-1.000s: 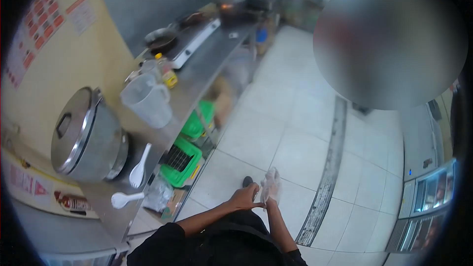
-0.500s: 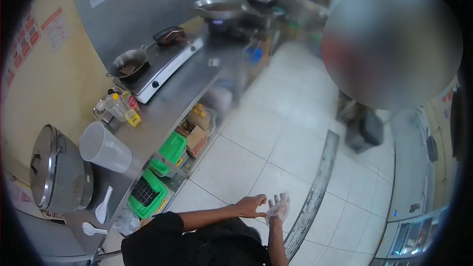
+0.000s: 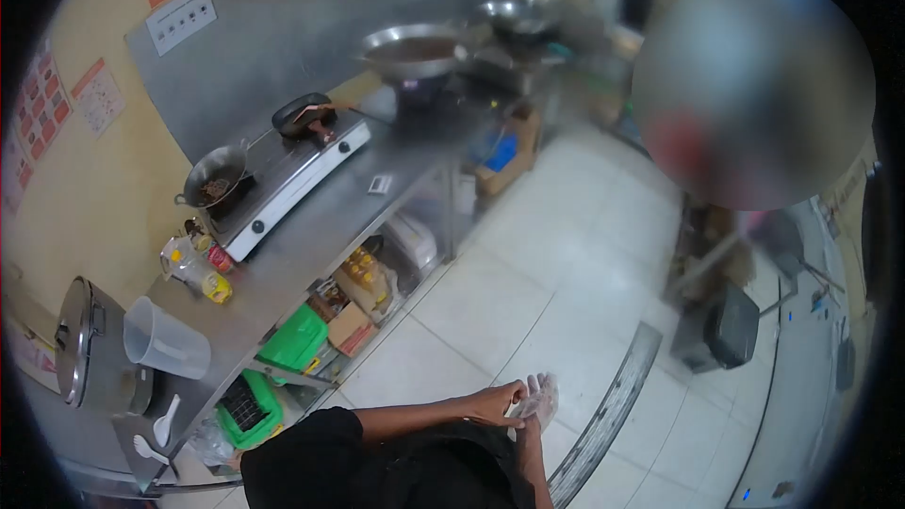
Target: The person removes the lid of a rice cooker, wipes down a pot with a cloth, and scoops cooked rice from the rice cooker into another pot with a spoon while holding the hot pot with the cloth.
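My right hand (image 3: 537, 402) wears a thin clear plastic glove, its fingers stretched out and apart. My bare left hand (image 3: 497, 405) reaches across from the left and pinches the glove near the right wrist. Both hands are in front of my body, over the white tiled floor (image 3: 481, 311). The fingertips of the left hand partly cover the cuff of the glove.
On the left, a steel counter (image 3: 283, 292) holds a large pot (image 3: 104, 349), a plastic jug (image 3: 168, 339), bottles, white spoons and a stove (image 3: 302, 184) with pans. Green-lidded bins (image 3: 294, 337) sit below. A dark bin (image 3: 718, 328) stands right, under a blurred oval.
The view has turned, showing more of the stove and the dark bin. My left hand has moved from beside the glove to pinching it near the wrist.
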Motion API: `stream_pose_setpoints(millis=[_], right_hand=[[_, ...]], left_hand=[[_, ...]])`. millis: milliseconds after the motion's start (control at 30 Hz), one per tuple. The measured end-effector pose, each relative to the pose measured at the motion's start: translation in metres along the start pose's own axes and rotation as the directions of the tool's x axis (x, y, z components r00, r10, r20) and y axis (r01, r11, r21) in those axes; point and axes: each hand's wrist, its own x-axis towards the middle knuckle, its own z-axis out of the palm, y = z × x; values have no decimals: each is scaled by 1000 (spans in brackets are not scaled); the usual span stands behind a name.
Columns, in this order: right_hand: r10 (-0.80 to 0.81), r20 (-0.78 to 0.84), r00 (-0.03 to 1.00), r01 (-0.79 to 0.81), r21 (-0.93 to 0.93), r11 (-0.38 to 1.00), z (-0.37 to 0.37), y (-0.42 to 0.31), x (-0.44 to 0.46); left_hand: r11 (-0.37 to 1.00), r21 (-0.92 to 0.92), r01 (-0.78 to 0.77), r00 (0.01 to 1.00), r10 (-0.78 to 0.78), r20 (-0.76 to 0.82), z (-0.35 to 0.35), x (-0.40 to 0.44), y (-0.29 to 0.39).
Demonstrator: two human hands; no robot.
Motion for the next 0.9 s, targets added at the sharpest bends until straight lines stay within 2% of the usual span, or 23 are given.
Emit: stream_pose_setpoints(millis=[33, 67, 133, 167, 200, 267, 333, 400, 433, 467, 533, 567, 633, 700, 767, 800, 867, 900], right_hand=[[-3, -16, 1000, 3, -11, 1000, 13, -15, 27], [-6, 1, 1000, 6, 1, 1000, 26, -32, 56], [59, 7, 998, -59, 30, 998, 63, -63, 105], [67, 61, 996, -61, -89, 994, 83, -74, 126], [83, 67, 994, -75, -112, 991, 97, -85, 143], [110, 241, 964, -74, -155, 985, 136, -105, 172], [139, 262, 955, -110, -125, 986, 160, -103, 202], [119, 432, 894, -57, -153, 987, 181, -91, 240], [195, 370, 908, -124, -207, 970, 200, -84, 261], [154, 412, 898, -12, -327, 945, 215, -73, 274], [295, 339, 893, -179, -333, 926, 244, -51, 312], [296, 348, 890, -178, -334, 926, 268, -43, 337], [490, 295, 820, -437, -229, 870, 276, -40, 364], [470, 312, 825, -392, -282, 875, 313, -38, 407], [476, 285, 832, -375, -343, 861, 322, -48, 424], [466, 314, 827, -369, -322, 872, 335, -49, 433], [433, 393, 812, -348, -270, 898, 374, -50, 461], [457, 409, 790, -348, -314, 883, 379, -48, 480]], left_hand=[[997, -65, -41, 998, 38, -41, -10, 26, 8], [998, -46, -46, 998, 44, -50, -21, 54, 14], [997, 50, 61, 998, -59, -34, -49, 102, 29], [991, 48, 125, 990, -121, -69, -67, 118, 48], [991, 28, 134, 988, -131, -87, -74, 134, 40], [1000, -30, 5, 953, -14, -302, -92, 171, 24], [998, -5, 57, 928, -54, -369, -109, 199, 15], [992, 77, 96, 843, -40, -537, -129, 232, -7], [976, 114, 184, 810, -85, -581, -143, 247, -18], [977, 114, 180, 802, -79, -593, -161, 263, -23], [959, 86, 270, 748, -153, -646, -202, 290, -35], [932, 79, 353, 764, -239, -599, -224, 304, -43], [940, 38, 339, 780, -258, -570, -250, 322, -58], [964, 30, 264, 840, -215, -498, -295, 349, -71], [967, 37, 253, 827, -196, -526, -321, 377, -70], [967, 75, 245, 814, -163, -557, -339, 388, -69], [951, 72, 300, 798, -210, -565, -371, 419, -75], [946, 146, 289, 780, -144, -608, -383, 434, -84]])
